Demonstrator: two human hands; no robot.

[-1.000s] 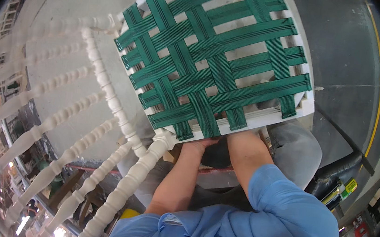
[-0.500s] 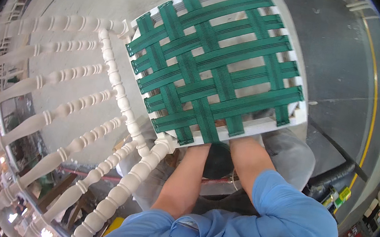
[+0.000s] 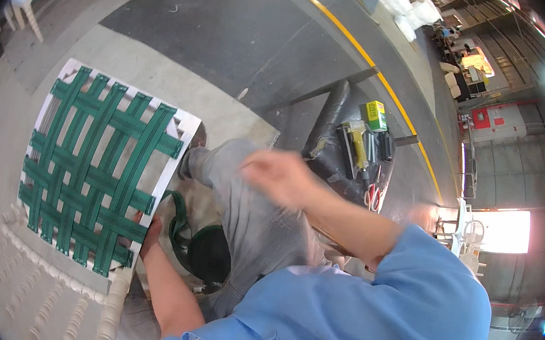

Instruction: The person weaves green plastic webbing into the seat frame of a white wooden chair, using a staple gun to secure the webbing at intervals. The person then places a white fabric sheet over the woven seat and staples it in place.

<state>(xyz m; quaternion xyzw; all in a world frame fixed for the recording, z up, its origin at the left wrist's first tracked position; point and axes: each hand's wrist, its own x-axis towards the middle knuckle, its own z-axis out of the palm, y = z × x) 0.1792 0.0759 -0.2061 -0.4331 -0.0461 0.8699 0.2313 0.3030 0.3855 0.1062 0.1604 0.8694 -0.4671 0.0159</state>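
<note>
A white wooden chair [image 3: 109, 316] with turned spindles lies at the left. Green elastic webbing straps [image 3: 88, 166] are woven across its seat frame [image 3: 186, 134]. My left hand [image 3: 152, 233] is closed on the near right side of that frame, its fingertips partly hidden by the edge and a strap end. My right hand [image 3: 277, 176] is raised over my knee, away from the chair and smeared by motion, so its fingers are unclear. Beside my left forearm lies a dark green webbing roll [image 3: 209, 253], with a loose strap [image 3: 176, 216] curving up from it.
A worn black padded bench [image 3: 331, 126] at the right carries a yellow-and-black hand tool [image 3: 359, 146], a green-and-yellow box [image 3: 376, 116] and red-handled scissors [image 3: 372, 198]. A yellow floor line [image 3: 342, 27] runs beyond it. White furniture legs [image 3: 30, 21] stand at the far left.
My view has swung right, bringing the bench into sight. My right hand has left the seat's near edge and moved right, while my left stays at the frame.
</note>
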